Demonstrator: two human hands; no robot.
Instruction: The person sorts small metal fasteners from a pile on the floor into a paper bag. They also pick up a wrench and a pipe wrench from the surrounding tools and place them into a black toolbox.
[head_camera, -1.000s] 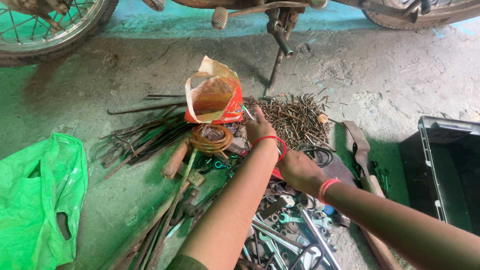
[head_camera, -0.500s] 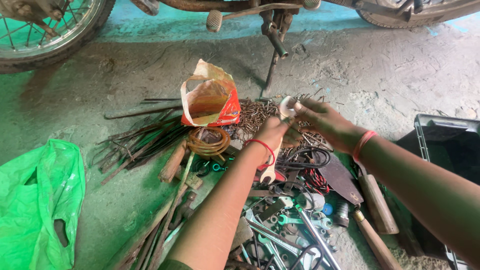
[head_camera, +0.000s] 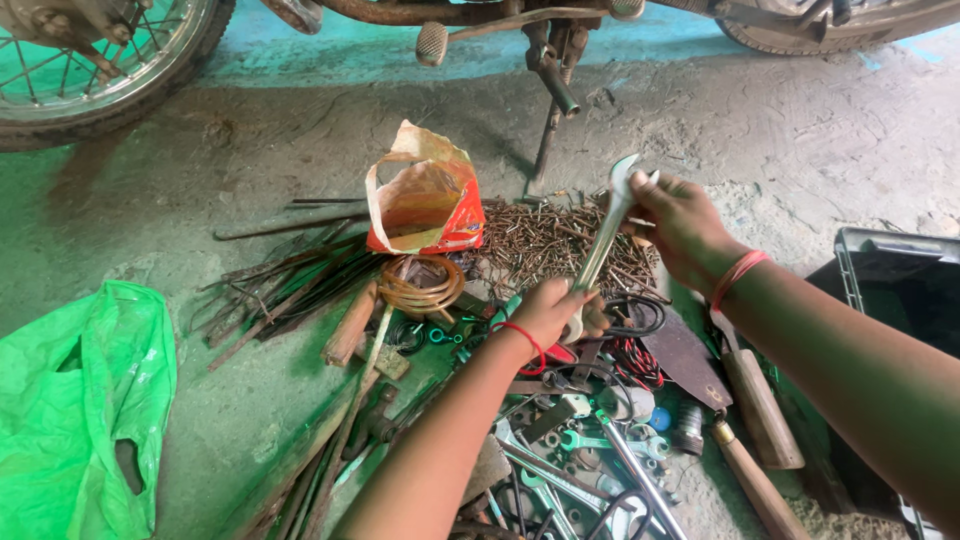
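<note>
A long silver open-ended spanner (head_camera: 604, 236) is held tilted above the floor. My left hand (head_camera: 553, 309) grips its lower end, and my right hand (head_camera: 678, 226) pinches its upper jaw end. Both wrists wear red thread bands. Below the spanner lies a heap of rusty nails and screws (head_camera: 545, 240). Nearer to me is a pile of spanners and other hand tools (head_camera: 580, 450) with black and red cables (head_camera: 625, 345).
A torn orange packet (head_camera: 425, 195) stands by a coil of brown tubing (head_camera: 420, 283). Rusty rods (head_camera: 285, 275) lie left, a green plastic bag (head_camera: 70, 400) far left. A black crate (head_camera: 895, 290) sits right. A motorcycle's wheel (head_camera: 100, 55) and side stand (head_camera: 548, 125) are behind.
The right hand rose from the tool pile to the spanner's top end. The spanner came up from among the tools and now stands tilted between both hands.
</note>
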